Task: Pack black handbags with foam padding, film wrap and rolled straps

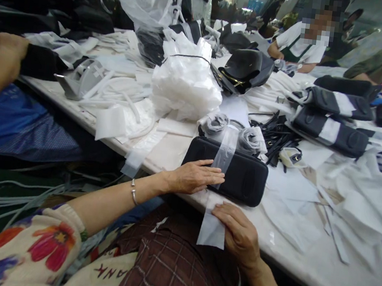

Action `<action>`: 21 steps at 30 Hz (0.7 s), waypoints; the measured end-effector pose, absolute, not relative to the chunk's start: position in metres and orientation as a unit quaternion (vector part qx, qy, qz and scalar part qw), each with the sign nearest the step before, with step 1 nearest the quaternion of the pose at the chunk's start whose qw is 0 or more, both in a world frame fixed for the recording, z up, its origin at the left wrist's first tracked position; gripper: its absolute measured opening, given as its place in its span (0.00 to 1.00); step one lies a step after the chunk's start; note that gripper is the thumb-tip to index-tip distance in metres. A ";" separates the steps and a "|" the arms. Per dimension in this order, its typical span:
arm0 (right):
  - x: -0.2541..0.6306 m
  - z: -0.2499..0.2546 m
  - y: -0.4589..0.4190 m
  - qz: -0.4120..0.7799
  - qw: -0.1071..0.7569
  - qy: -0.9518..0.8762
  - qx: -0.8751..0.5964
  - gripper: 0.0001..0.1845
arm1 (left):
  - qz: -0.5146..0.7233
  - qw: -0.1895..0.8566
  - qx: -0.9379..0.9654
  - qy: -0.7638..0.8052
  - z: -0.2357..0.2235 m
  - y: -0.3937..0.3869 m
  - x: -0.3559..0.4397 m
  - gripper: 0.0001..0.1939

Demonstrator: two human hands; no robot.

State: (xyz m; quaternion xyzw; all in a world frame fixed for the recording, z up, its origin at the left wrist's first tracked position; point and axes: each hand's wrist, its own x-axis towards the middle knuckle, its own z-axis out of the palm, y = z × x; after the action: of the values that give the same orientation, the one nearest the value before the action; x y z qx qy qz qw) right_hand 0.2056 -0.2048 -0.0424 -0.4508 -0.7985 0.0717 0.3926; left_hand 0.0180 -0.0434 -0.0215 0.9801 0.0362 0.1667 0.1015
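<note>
A black zip case (242, 179) lies near the table's front edge, with a translucent plastic strip (227, 149) running over its middle. My left hand (195, 177) rests flat on the case and strip, fingers stretched out. Just below, at the table edge, my right hand (237, 232) pinches a loose translucent strip (212, 231) that hangs over the edge; its thumb is hidden. Behind the case sit two wrapped coils, a left coil (216, 124) and a right coil (252, 139), joined to its straps.
A white bundle of plastic sheets (186, 84) tied with a black band stands behind. Black straps (277, 137) and stacked black cases (332, 128) lie to the right. White sheets (355, 195) cover the right side. Another person's hand (0, 64) is at far left; a co-worker (300, 47) works opposite.
</note>
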 end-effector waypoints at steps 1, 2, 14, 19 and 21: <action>0.205 -0.042 -0.206 0.076 0.391 -0.798 -0.453 0.20 | 0.171 0.104 0.979 0.037 -0.023 -0.044 0.019 0.25; 0.203 -0.042 -0.206 0.080 0.393 -0.796 -0.453 0.20 | 0.176 0.108 0.978 0.039 -0.025 -0.045 0.019 0.25; 0.184 -0.033 -0.190 0.162 0.435 -0.759 -0.456 0.19 | 0.241 0.142 0.953 0.112 -0.026 -0.050 0.030 0.21; 0.187 -0.027 -0.184 0.186 0.432 -0.753 -0.461 0.17 | 0.287 0.063 0.949 0.112 -0.035 -0.052 0.038 0.05; 0.187 -0.027 -0.182 0.194 0.428 -0.755 -0.457 0.17 | 0.283 0.040 0.952 0.109 -0.035 -0.053 0.041 0.06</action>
State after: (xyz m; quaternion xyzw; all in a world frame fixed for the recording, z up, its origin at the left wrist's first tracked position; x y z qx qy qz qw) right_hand 0.1867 -0.1821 -0.0268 -0.4573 -0.7550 0.1937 0.4280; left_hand 0.0408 -0.0526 -0.0351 0.9522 0.1091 0.2825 0.0396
